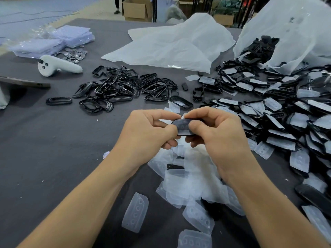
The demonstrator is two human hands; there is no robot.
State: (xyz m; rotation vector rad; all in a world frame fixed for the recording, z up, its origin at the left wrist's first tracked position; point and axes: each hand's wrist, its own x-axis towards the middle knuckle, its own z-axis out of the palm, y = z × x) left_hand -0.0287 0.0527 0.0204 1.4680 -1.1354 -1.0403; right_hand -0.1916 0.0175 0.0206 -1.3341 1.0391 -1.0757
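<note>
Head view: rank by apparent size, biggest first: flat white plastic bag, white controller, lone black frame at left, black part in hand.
1. flat white plastic bag
2. white controller
3. lone black frame and black part look alike; the part is nearer the camera and partly hidden, so unranked.

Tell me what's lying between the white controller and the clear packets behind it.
A scatter of small silvery discs lies there on the grey table cover, seen in the head view.

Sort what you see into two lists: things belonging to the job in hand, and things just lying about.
In the job: left hand, right hand, black shell, clear pads, shell heap.
Lying about: white controller, cardboard box, flat plastic bag.
</note>
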